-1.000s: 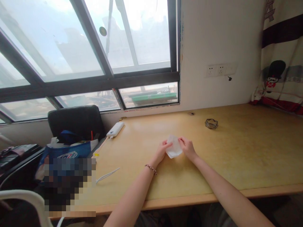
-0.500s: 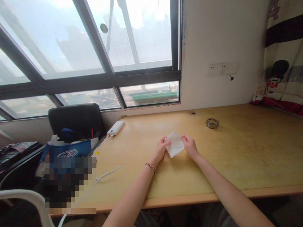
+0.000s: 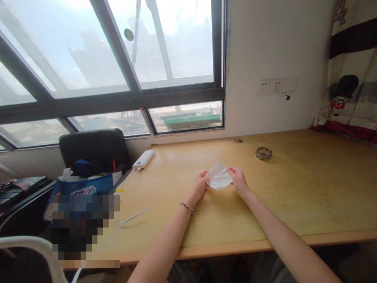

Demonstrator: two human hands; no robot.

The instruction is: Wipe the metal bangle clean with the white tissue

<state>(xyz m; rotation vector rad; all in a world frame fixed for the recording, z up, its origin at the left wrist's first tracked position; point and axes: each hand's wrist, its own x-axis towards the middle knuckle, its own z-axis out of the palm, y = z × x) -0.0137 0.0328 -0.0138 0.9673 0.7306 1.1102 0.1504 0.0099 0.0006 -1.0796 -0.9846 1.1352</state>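
Between my two hands a thin white tissue (image 3: 219, 177) is held over the table (image 3: 165, 228). My left hand (image 3: 200, 184) pinches its left edge, with a braided bracelet on that wrist. At the right edge, my right hand (image 3: 238, 180) grips it between thumb and fingers. The tissue looks folded, with creases across it. Beyond my right hand, a dark patterned ring-shaped object (image 3: 263, 153), perhaps an ashtray, rests on the tabletop.
A white power bank (image 3: 143, 159) with a cable lies at the table's left edge. Another white cable end (image 3: 135, 216) reaches onto the tabletop. To the left, a blue bag (image 3: 88, 184) sits on a black chair (image 3: 92, 147). Wall sockets (image 3: 277, 85) are behind the table.
The tissue has shifted from an upright diamond to a flatter, wider shape, its lower corner now higher. Both hands keep hold, and the right hand has moved slightly to the right.
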